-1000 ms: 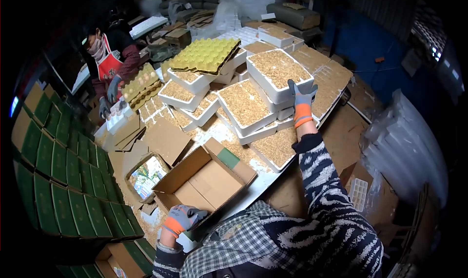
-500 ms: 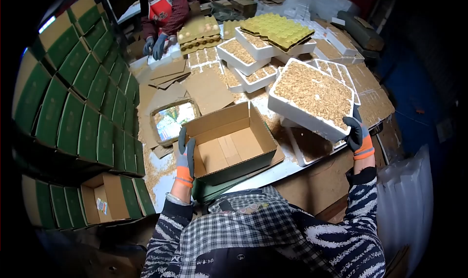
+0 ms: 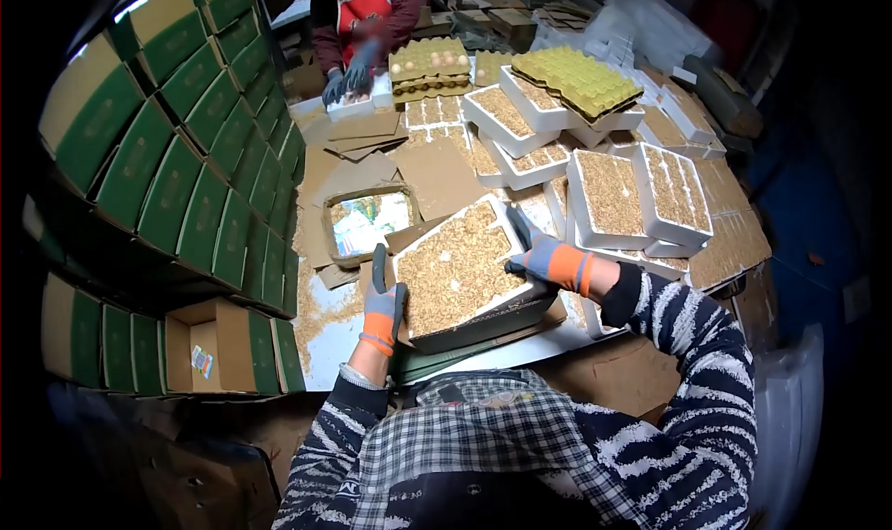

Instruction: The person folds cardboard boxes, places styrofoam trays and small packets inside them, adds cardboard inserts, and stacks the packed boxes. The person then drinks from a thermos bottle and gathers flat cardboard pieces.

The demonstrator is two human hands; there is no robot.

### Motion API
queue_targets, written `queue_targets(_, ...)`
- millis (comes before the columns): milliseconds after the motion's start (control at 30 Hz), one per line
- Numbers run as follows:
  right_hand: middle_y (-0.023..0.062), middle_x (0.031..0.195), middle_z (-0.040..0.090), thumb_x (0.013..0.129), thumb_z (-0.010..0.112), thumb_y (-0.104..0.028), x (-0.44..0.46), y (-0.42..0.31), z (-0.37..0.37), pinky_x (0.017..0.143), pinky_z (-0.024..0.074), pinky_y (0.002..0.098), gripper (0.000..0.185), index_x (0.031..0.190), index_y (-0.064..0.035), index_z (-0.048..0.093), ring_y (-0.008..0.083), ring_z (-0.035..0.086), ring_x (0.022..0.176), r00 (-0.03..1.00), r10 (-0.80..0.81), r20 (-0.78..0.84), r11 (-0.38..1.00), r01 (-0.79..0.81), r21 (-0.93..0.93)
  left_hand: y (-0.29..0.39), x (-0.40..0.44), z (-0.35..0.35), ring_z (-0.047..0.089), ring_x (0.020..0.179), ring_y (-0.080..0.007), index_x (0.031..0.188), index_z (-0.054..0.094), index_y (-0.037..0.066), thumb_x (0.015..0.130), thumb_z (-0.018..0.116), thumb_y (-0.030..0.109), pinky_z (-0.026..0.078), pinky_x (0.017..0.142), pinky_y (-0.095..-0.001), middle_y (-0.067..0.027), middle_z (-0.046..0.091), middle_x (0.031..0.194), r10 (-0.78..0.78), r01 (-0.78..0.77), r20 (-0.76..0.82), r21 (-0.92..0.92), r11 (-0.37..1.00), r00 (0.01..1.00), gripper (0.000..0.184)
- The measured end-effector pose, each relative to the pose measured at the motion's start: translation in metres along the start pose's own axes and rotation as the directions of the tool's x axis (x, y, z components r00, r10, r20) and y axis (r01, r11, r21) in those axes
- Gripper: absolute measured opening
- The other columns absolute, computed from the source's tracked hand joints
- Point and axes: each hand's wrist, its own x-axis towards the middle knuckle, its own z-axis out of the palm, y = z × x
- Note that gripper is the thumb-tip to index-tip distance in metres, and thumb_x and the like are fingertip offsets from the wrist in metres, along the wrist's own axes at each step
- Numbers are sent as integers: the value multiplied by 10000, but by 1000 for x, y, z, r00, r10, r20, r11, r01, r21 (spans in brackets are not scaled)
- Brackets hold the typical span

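Note:
A white foam tray (image 3: pixel 455 268) filled with tan husk-like bits lies tilted in the opening of the cardboard box (image 3: pixel 488 328), covering most of its inside. My right hand (image 3: pixel 539 259), in a grey and orange glove, grips the tray's right edge. At the left side of the box and tray is my left hand (image 3: pixel 383 302), gloved alike, its thumb apart from the fingers, which press against the side. Just beyond them sits an oval container (image 3: pixel 405 196) holding printed packets.
Stacked foam trays (image 3: pixel 609 196) stand to the right, with yellow egg cartons (image 3: pixel 576 77) on some. Green boxes (image 3: pixel 177 196) rise at the left. Across the table a co-worker's gloved hands (image 3: pixel 358 70) are by a white tray. Flat cardboard (image 3: pixel 441 177) lies mid-table.
My right hand has brought the husk-filled tray leftward from the stack onto the box. My left hand stays at the box's left side. The view has shifted left.

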Motion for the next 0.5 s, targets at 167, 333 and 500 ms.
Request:
queue_targets(167,270,1052,652,790,664,-307,35,7,8,826,515,430,743,1383,26,363,389,656,930,967,84,240,659,127,-741,39,-16,6,461,1215,-164,1514,301,87,707,416,-106,407,939,-211,-78,417,1459,-127,128,-50,17,992,991,837)
queue_targets(333,201,960,701,810,633,-412,69,-27,7,832,524,415,438,927,0,726,363,674,907,873,193,449,359,363,-860,51,-10,-2,343,1376,-193,1504,324,78,681,427,-87,275,1091,-252,-93,377,1506,-82,82,-5,126,989,997,846)
queue_targets(500,153,801,711,827,635,-368,87,-74,-49,745,530,340,381,920,-10,727,265,683,747,932,-270,242,918,325,-226,50,-6,-3,438,1237,-238,1526,271,132,780,447,-47,349,1004,-292,-137,429,1449,12,-27,42,384,923,999,787)
